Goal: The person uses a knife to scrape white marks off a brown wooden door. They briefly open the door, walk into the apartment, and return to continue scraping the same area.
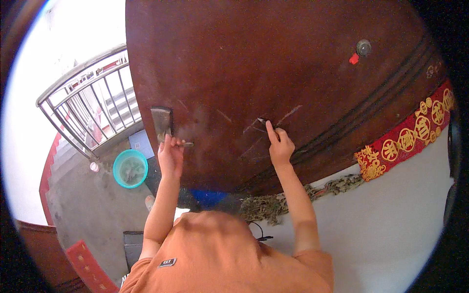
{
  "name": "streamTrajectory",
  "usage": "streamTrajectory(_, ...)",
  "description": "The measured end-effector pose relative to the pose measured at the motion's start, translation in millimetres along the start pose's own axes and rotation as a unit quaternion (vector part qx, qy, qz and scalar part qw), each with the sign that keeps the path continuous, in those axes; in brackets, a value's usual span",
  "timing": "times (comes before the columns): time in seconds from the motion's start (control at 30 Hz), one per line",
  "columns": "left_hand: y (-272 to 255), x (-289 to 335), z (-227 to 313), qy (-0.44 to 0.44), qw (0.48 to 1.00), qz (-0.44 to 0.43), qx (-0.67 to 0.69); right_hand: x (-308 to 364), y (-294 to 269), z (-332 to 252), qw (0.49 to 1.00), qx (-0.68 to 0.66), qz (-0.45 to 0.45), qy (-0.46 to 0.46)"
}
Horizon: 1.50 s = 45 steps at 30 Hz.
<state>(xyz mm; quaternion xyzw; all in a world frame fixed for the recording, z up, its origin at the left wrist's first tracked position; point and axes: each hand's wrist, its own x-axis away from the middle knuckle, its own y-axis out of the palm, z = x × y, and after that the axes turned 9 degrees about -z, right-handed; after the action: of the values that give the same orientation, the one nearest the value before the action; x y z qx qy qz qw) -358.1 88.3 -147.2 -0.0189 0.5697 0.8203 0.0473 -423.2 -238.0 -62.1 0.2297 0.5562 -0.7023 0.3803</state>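
A dark reddish-brown door [210, 63] fills the middle of the head view, with pale scratch-like streaks on its surface. My left hand [170, 155] has its fingers closed round the lever of the metal door handle [161, 118], whose plate shows above the fingers. My right hand [281, 146] is against the door among the streaks. Its index finger reaches forward and the other fingers are curled. At that fingertip is a small dark bit with a whitish edge [262, 120]; what it is, and how the fingers hold it, is too small to make out.
A turquoise basin [117, 171] stands on the concrete floor at the left, near a metal stair railing [88, 110]. A round door fitting with a red tag [354, 59] sits far right. A red and gold banner [405, 139] and dried plants [264, 207] border the door.
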Motion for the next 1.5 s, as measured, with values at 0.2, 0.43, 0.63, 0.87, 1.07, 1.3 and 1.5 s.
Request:
streamTrajectory(0.2, 6.4, -0.9, 1.2, -0.014, 1.0, 0.003, -0.011, 12.4, 3.7, -4.4, 0.999, 0.014, -0.015, -0.034)
streamTrajectory(0.43, 2.9, -0.6, 0.0, -0.009, 1.0, 0.013, -0.007, 31.2, 18.7, -20.8, 0.996, 0.004, -0.057, -0.062)
streamTrajectory(0.63, 3.3, 1.3, 1.0, -0.001, 1.0, 0.014, -0.003, 24.9, 20.0, -16.9, 1.0, -0.002, -0.02, -0.01)
streamTrajectory(0.87, -3.3, -4.6, -2.6, 0.006, 1.0, -0.004, 0.008, 25.7, 14.3, -12.9, 0.998, 0.015, -0.042, -0.044)
streamTrajectory(1.07, 2.7, -0.6, 1.2, -0.011, 1.0, 0.006, -0.014, 19.4, 9.5, -13.5, 0.999, 0.035, -0.003, -0.023)
streamTrajectory(1.3, 5.6, -4.0, 0.0, -0.002, 1.0, -0.003, -0.014, 33.3, 17.6, -12.4, 0.999, 0.018, -0.04, -0.01)
streamTrajectory(1.5, 0.1, -3.2, -0.6, 0.002, 1.0, -0.003, -0.002, 27.8, 16.6, -16.1, 0.997, 0.003, -0.034, -0.062)
